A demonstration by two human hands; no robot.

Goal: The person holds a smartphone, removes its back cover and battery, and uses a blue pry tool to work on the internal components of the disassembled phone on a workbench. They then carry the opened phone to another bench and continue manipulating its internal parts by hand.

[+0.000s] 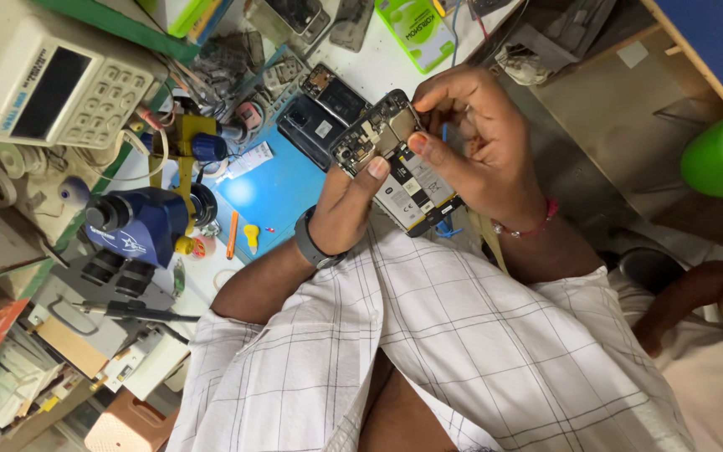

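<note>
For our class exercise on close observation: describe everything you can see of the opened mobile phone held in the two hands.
The opened black mobile phone has its back cover off, baring a circuit board with metal shields at the upper end and a pale, labelled battery below. It is held tilted above the blue work mat. The left hand grips its lower edge, thumb on the board; the right hand holds the other side, fingertips on the top end.

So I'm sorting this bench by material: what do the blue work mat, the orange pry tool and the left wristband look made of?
The blue work mat looks like silicone or rubber: matte, with a soft glare. The orange pry tool seems to be plastic, uniformly coloured and dull. The wristband on the left hand appears to be grey rubber or silicone, smooth and unshiny, though too small to be sure.
</note>
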